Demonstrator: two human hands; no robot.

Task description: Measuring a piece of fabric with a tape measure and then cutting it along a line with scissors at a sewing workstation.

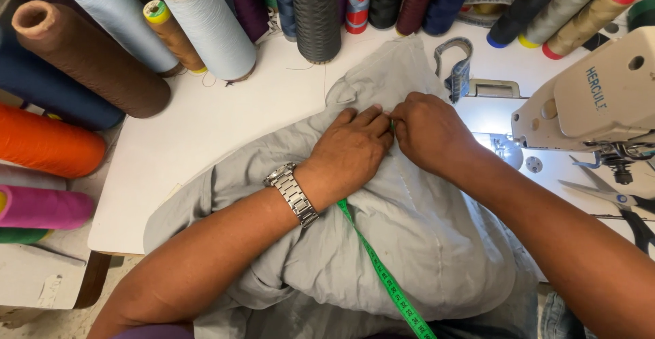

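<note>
Green measuring tape [382, 271] runs up from the lower edge across the grey garment [423, 237] and passes under both hands. Left hand [351, 151] lies flat, fingers extended and pressing the tape end against the cloth. Right hand [426, 131] has its fingers curled and pinched at the same spot; whether they grip tape or cloth cannot be determined. Garment lies bunched on the white table [205, 127], left of the sewing machine [593, 100]. Risk: loose folds may shift under pressure, letting the tape slip and skewing any reading. Scissors [614, 196] lie near the right forearm and could snag it.
</note>
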